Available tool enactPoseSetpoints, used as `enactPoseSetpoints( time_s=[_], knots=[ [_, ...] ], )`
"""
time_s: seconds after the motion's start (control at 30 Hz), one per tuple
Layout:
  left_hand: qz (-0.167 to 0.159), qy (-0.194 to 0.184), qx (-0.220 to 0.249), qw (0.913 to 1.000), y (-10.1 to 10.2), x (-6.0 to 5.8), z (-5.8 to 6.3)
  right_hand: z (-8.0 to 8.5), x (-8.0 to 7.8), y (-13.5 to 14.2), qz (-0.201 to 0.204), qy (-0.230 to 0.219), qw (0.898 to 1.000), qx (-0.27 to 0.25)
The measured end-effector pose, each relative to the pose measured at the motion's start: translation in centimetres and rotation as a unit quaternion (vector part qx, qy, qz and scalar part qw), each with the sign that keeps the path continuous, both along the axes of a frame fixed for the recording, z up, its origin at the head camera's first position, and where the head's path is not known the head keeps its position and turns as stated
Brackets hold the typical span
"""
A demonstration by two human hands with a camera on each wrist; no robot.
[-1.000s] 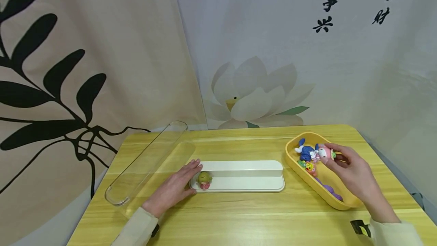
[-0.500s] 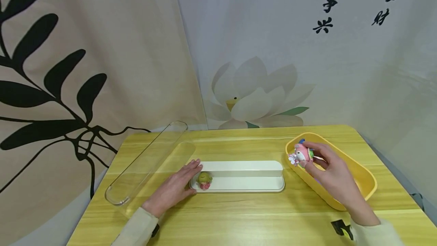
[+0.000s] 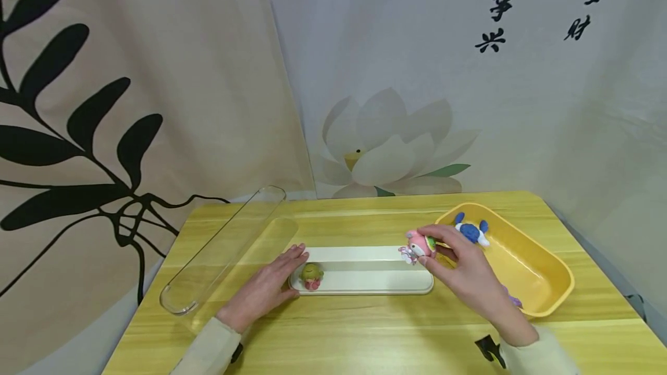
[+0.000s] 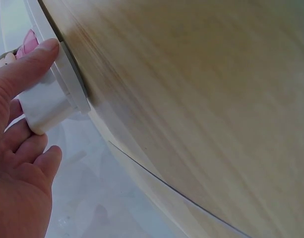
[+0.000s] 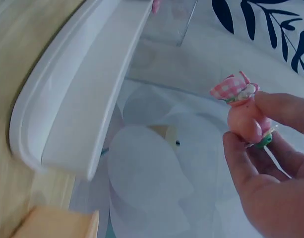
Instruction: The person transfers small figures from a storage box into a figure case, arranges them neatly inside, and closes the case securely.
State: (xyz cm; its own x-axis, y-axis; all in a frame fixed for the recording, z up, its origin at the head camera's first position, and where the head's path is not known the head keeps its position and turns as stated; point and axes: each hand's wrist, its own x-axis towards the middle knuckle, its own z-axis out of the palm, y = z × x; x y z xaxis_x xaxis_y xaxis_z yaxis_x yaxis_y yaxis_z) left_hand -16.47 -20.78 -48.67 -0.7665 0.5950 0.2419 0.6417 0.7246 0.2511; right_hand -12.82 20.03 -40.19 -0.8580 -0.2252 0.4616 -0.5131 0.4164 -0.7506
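My right hand (image 3: 466,271) pinches a small pink figurine (image 3: 418,246) with a checked pink-and-white piece and a green bit, between thumb and fingertips. It overlaps the right end of a long white stepped display base (image 3: 365,279) in the head view; the right wrist view shows the figurine (image 5: 246,119) in the fingers. My left hand (image 3: 271,285) holds the base's left end, its thumb on the front lip and its fingers at the end of the raised step (image 4: 45,106). A figurine with an olive-green head (image 3: 311,274) and pink lower part stands on the base's left end.
At the right, a yellow tray (image 3: 542,271) holds a blue-and-white figurine (image 3: 471,232) and a purple piece (image 3: 513,298), partly hidden by the right arm. A long transparent cover (image 3: 224,253) lies slantwise at the table's left. A printed curtain hangs behind the table.
My right hand has lifted the pink figurine out of the yellow tray and carried it left to the white base's right end. The left hand has stayed in place.
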Motion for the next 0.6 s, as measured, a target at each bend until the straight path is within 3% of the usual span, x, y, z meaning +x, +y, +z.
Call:
enactPoseSetpoints(
  time_s=[0.33,0.6],
  knots=[
    [-0.001,-0.007,0.004,1.0000,0.0,0.1,0.2,-1.0,-0.1,-4.4,0.014,0.042,0.998,0.048],
    [0.006,-0.015,0.002,0.9999,0.1,0.1,0.1,-1.7,-0.3,-6.7,0.039,0.067,0.995,0.058]
  ],
)
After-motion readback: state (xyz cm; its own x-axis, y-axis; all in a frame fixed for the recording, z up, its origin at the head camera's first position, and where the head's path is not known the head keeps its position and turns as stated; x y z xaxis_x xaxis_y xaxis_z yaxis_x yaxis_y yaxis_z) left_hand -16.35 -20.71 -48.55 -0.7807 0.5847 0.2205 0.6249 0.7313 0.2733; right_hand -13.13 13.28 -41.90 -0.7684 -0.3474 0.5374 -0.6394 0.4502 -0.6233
